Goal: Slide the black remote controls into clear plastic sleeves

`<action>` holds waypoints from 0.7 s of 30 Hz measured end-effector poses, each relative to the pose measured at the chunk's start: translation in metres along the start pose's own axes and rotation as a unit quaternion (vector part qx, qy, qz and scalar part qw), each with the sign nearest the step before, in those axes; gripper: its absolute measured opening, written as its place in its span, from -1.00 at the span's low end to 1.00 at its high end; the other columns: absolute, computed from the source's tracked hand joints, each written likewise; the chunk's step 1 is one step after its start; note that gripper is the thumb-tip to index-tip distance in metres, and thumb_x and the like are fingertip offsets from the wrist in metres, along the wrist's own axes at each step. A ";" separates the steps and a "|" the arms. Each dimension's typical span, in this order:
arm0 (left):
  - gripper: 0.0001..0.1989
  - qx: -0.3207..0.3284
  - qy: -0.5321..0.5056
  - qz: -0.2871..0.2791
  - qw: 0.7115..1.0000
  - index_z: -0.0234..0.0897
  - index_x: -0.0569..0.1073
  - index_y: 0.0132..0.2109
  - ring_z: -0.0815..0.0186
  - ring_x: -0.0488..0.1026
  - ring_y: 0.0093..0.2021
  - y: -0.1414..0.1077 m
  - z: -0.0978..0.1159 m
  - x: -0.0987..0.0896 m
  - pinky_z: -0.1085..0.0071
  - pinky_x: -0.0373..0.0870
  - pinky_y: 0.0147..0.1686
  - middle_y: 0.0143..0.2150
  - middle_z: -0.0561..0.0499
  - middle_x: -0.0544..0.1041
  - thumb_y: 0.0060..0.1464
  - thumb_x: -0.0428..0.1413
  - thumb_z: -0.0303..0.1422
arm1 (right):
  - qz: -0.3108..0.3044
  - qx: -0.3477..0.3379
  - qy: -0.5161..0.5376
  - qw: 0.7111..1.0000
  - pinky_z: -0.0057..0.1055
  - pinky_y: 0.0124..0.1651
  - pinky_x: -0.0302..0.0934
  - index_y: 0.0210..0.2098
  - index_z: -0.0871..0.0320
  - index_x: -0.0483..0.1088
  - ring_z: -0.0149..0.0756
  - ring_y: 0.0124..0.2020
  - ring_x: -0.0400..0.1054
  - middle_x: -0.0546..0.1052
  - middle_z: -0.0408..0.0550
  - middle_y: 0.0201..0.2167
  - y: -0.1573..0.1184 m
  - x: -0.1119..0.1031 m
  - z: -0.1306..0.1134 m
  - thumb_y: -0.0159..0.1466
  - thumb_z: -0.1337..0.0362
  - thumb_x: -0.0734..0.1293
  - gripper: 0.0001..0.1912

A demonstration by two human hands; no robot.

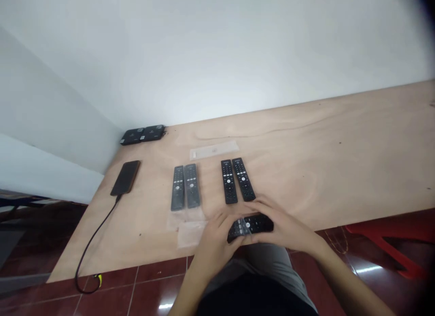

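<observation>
Between my two hands, near the table's front edge, a black remote control (260,223) lies sideways, its left part inside a clear plastic sleeve (242,226). My left hand (219,234) is closed on the sleeved left end. The right end is gripped by my right hand (280,223), thumb below and fingers above. Just beyond my hands lie two bare black remotes, one upright in view (229,182) and one slanted (244,179). Further left, two greyish remotes (177,189) (192,186) lie side by side in plastic sleeves.
Flat plastic sleeves lie at the table's front edge (190,233) and behind the remotes (215,150). A phone (125,177) with a black cable (97,234) is at left. Two black boxes (132,136) (152,133) sit by the wall. A red chair (390,239) stands at right.
</observation>
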State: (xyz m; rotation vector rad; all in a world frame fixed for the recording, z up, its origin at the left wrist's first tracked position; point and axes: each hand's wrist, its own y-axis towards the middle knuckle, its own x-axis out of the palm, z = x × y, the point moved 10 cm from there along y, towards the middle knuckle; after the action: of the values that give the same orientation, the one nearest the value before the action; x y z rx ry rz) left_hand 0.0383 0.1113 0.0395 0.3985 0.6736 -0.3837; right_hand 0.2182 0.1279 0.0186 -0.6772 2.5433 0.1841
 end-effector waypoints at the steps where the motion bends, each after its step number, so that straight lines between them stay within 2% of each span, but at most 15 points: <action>1: -0.47 -0.006 0.004 0.001 1.000 -0.04 0.57 0.28 -0.06 0.63 0.20 -0.001 -0.002 -0.001 -0.03 0.62 0.19 0.17 -0.10 0.70 0.25 0.43 -0.51 | 0.027 0.012 0.001 1.000 0.15 0.54 0.29 0.55 -0.15 0.37 0.16 0.47 0.33 0.44 0.08 0.43 -0.006 -0.008 0.005 0.36 0.00 0.66 -0.14; 3: -0.48 -0.013 0.010 0.003 1.000 -0.05 0.58 0.27 -0.07 0.63 0.20 -0.004 -0.004 -0.003 -0.03 0.62 0.20 0.16 -0.10 0.69 0.24 0.43 -0.52 | 0.082 0.040 -0.007 0.996 0.18 0.51 0.33 0.54 -0.14 0.37 0.17 0.44 0.37 0.46 0.10 0.42 -0.020 -0.022 0.017 0.44 -0.02 0.58 -0.24; 5: -0.49 -0.015 0.011 0.004 1.000 -0.06 0.58 0.25 -0.06 0.63 0.19 -0.005 -0.005 -0.003 -0.02 0.61 0.20 0.15 -0.09 0.70 0.24 0.42 -0.53 | 0.123 0.064 -0.014 0.990 0.18 0.38 0.46 0.52 -0.12 0.39 0.11 0.26 0.52 0.58 0.09 0.26 -0.035 -0.030 0.025 0.55 0.00 0.45 -0.40; 7: -0.50 -0.013 0.012 0.005 1.000 -0.06 0.57 0.24 -0.06 0.63 0.18 -0.005 -0.005 -0.002 -0.02 0.61 0.19 0.14 -0.08 0.69 0.24 0.42 -0.53 | 0.154 0.077 -0.019 0.985 0.19 0.33 0.50 0.49 -0.10 0.42 0.09 0.15 0.58 0.64 0.09 0.17 -0.046 -0.031 0.027 0.61 0.02 0.36 -0.49; 9: -0.52 -0.013 0.015 0.000 1.000 -0.07 0.57 0.24 -0.06 0.63 0.16 -0.003 -0.005 0.000 -0.02 0.62 0.16 0.13 -0.08 0.69 0.25 0.42 -0.52 | 0.166 0.085 -0.011 0.982 0.18 0.33 0.51 0.48 -0.10 0.43 0.11 0.18 0.59 0.64 0.10 0.22 -0.051 -0.023 0.025 0.62 0.03 0.33 -0.51; 13: -0.43 -0.005 0.022 -0.008 1.000 -0.05 0.54 0.31 -0.08 0.62 0.18 0.002 -0.002 0.004 -0.04 0.61 0.18 0.16 -0.10 0.69 0.24 0.44 -0.53 | 0.171 0.084 0.036 0.981 0.12 0.27 0.57 0.45 -0.11 0.47 0.11 0.19 0.60 0.66 0.08 0.23 -0.045 -0.001 0.016 0.62 0.03 0.34 -0.54; 17: -0.28 0.005 0.014 -0.018 1.000 0.00 0.47 0.41 -0.06 0.60 0.26 0.007 0.003 0.006 -0.03 0.56 0.28 0.24 -0.09 0.67 0.22 0.42 -0.59 | 0.179 0.071 0.066 0.979 0.15 0.30 0.54 0.37 -0.09 0.53 0.10 0.16 0.61 0.69 0.08 0.19 -0.032 0.008 0.007 0.61 0.05 0.35 -0.60; 21: -0.44 0.007 0.013 -0.017 1.000 -0.08 0.50 0.35 -0.06 0.62 0.21 0.013 0.005 0.010 -0.02 0.59 0.22 0.19 -0.12 0.69 0.30 0.38 -0.55 | 0.179 0.037 0.060 0.981 0.17 0.39 0.47 0.25 -0.04 0.61 0.13 0.27 0.58 0.69 0.10 0.22 -0.019 0.015 -0.003 0.59 0.12 0.36 -0.69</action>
State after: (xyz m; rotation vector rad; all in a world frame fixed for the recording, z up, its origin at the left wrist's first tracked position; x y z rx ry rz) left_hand 0.0546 0.1180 0.0397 0.4058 0.7041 -0.4155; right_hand 0.2151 0.1040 0.0140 -0.2019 2.7550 0.1746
